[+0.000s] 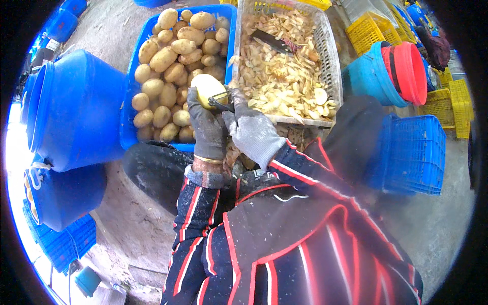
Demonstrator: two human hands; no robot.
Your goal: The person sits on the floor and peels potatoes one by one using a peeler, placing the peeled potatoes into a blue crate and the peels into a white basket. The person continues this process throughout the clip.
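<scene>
Between my gloved hands is a pale, peeled-looking potato (pixel 206 87). My left hand (pixel 207 126), in a dark-stained grey glove, holds it from the left and below. In my right hand (pixel 251 124), gloved in light grey, is a peeler with a dark frame (pixel 220 101), its head against the potato's right side. Unpeeled potatoes (pixel 164 59) fill a blue plastic crate (pixel 127 110) at the front left. Beside it stands a whitish plastic crate (pixel 336 76) full of potato peelings (pixel 274 84). A knife with a dark, broad blade (pixel 271 41) and a wrapped handle lies on the peelings.
Blue plastic drums (pixel 82 110) stand close at the left. To the right are a teal bucket (pixel 364 72) with a red bucket (pixel 410 72) in it, a blue crate (pixel 413 154) and yellow crates (pixel 371 32). My bent knees flank the two front crates.
</scene>
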